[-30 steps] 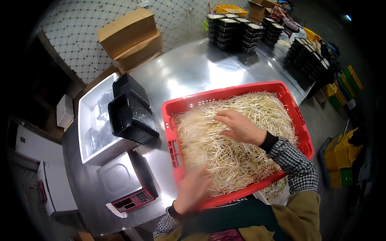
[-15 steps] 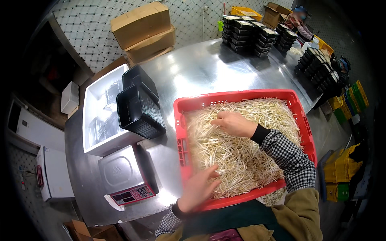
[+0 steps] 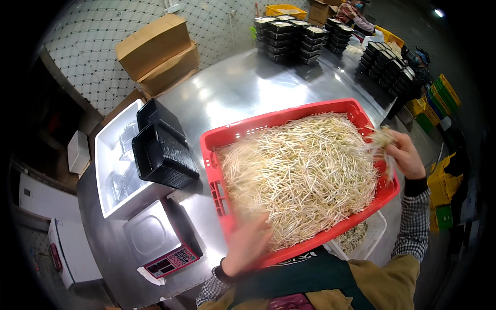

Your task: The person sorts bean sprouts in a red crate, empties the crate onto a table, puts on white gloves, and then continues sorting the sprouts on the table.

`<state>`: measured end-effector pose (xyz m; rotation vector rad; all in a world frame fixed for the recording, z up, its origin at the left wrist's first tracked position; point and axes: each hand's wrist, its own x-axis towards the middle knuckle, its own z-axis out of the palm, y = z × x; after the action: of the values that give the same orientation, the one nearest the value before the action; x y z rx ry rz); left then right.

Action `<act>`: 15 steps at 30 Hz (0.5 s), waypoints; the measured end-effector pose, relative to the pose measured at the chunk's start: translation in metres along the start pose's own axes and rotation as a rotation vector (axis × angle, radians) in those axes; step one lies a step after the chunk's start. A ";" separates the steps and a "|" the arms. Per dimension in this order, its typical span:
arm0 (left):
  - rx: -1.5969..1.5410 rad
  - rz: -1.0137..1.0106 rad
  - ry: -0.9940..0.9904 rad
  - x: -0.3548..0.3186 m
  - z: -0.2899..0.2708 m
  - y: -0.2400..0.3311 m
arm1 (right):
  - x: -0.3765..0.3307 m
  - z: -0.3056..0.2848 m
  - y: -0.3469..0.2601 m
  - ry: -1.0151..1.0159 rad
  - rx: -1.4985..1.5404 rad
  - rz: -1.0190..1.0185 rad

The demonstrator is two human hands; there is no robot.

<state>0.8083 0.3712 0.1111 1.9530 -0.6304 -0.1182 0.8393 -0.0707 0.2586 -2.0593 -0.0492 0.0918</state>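
Observation:
A red plastic crate full of bean sprouts stands on the metal table in front of me. My right hand is raised over the crate's right rim, its fingers closed round a small bunch of bean sprouts. Some strands of that bunch hang loose and look blurred. At the near left corner of the crate is my left hand, with fingers stretched out over the sprouts and nothing held in them; it is slightly smeared.
Left of the crate are a scale, stacked black trays and a white foam box holding clear packs. A white basket with sprouts sits below the crate's near right side. Filled black trays are stacked far off, near two people.
My right hand has gone from the middle of the sprouts to the crate's right rim, with a bunch in its fingers. The left hand stays near the corner. The view has shifted.

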 end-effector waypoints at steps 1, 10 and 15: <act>-0.007 0.017 -0.005 -0.001 0.000 -0.001 | -0.032 -0.012 0.005 0.121 0.064 0.019; -0.075 0.056 -0.034 0.001 0.000 -0.003 | -0.193 -0.038 0.069 0.252 -0.745 0.242; -0.026 0.062 0.004 0.001 -0.001 -0.003 | -0.046 0.051 0.013 0.330 -0.597 -0.133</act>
<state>0.8105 0.3721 0.1091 1.9063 -0.6834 -0.0836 0.7893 -0.0354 0.2255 -2.6315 -0.0085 -0.3894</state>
